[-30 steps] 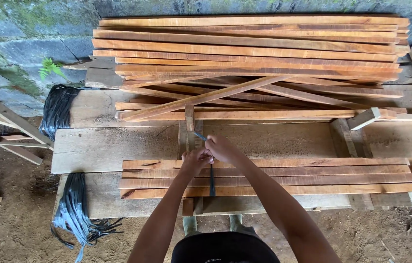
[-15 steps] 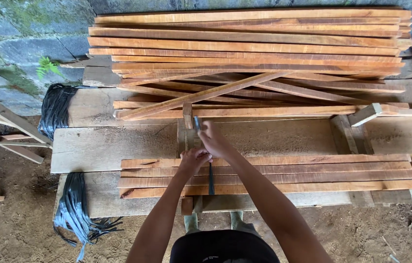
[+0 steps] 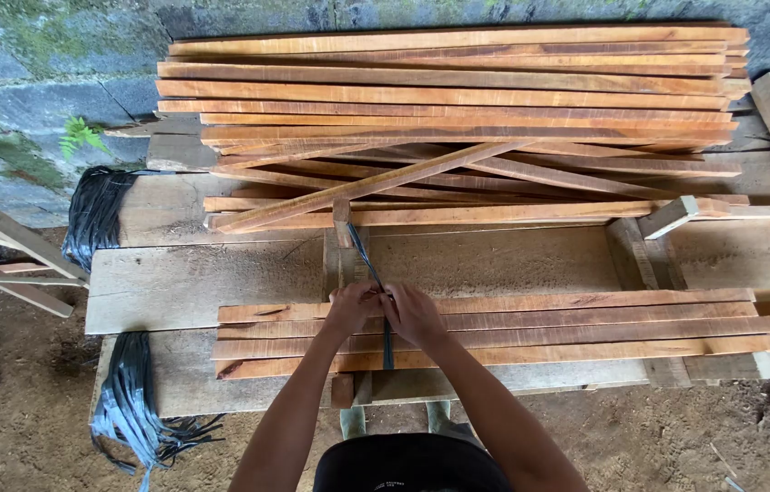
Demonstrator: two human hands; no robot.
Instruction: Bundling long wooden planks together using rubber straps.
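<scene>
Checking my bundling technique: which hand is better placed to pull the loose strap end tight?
Probably the right hand: the dark strap runs up from its fingers, while the left hand pinches at the slats.

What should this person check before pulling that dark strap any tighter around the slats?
1. Both hands on the strap: ok. Left hand and right hand meet on the dark strap.
2. Strap crosses the slat bundle: ok.
3. Slat ends flush: not ok, the left ends are staggered.
4. Free strap end untangled: ok, it runs toward the post.
5. Strap passes under the bundle: cannot tell.
6. Spare straps within reach: ok.
</scene>
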